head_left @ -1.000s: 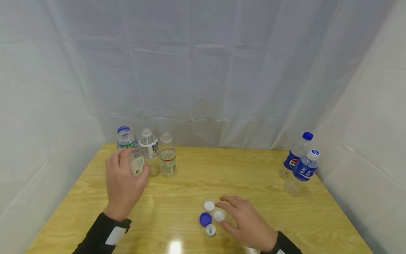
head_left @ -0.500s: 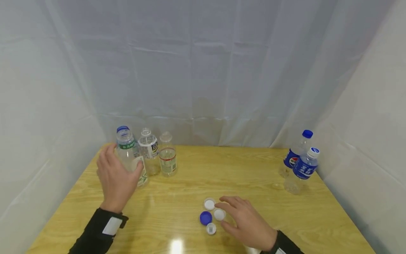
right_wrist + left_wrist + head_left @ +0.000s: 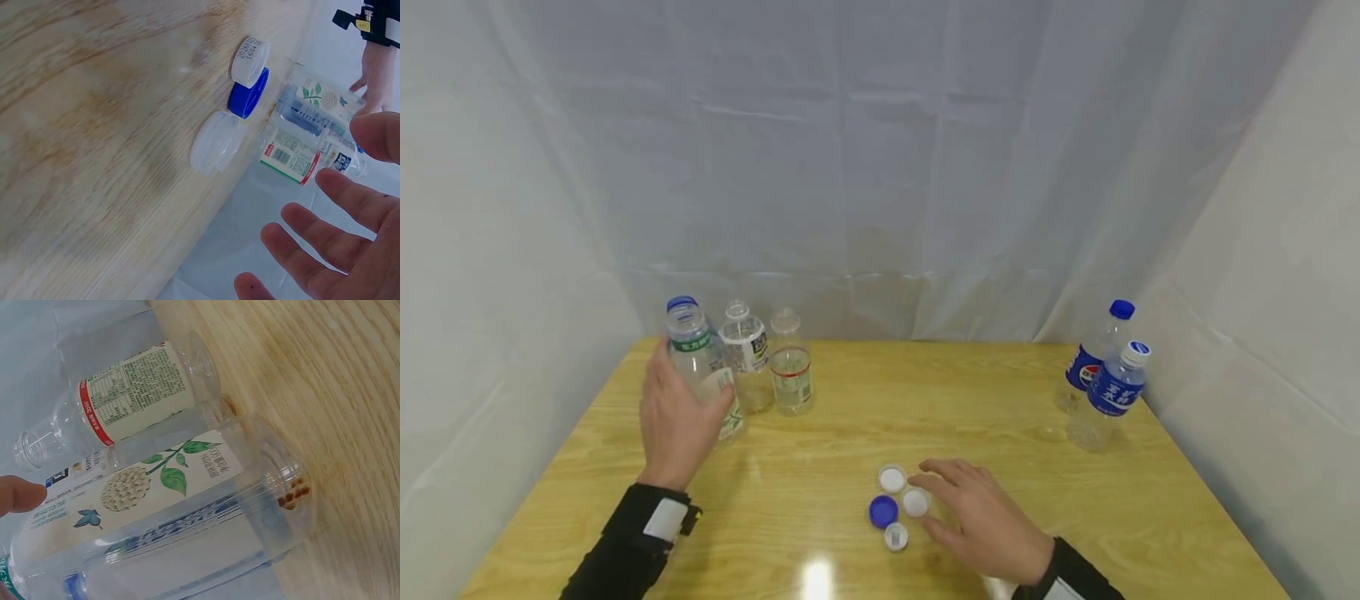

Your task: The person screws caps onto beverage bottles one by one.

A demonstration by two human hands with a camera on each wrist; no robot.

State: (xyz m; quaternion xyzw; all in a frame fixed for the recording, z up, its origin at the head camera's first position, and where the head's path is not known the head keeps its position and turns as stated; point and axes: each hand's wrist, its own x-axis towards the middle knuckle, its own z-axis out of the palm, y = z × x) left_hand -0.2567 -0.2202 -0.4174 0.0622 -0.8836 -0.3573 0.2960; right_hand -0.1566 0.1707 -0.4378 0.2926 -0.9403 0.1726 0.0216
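Observation:
My left hand (image 3: 677, 425) lies beside a clear plastic bottle (image 3: 691, 358) with a green neck band, fingers along its left side, thumb in front of its flower label. That bottle stands uncapped on the table; the left wrist view shows the thumb (image 3: 22, 495) near the label (image 3: 131, 494). My right hand (image 3: 985, 525) hovers with spread, loosely bent fingers beside several bottle caps. Nothing is in its grip. Among the caps are a blue cap (image 3: 883, 512), a small white cap (image 3: 896, 537) and a white cap (image 3: 916, 502) nearest the fingertips.
Two more uncapped clear bottles, one with a white label (image 3: 745, 350) and one red-banded (image 3: 791, 375), stand right of the left hand. A blue-rimmed bottle (image 3: 682, 301) is partly hidden behind. Two capped blue-label bottles (image 3: 1116, 392) stand far right. White curtains (image 3: 880, 167) enclose the table (image 3: 865, 400).
My left hand has moved from across the bottle's front to its left side, with the fingers spread wider, then slightly nearer the bottle. The right hand has stayed beside the caps.

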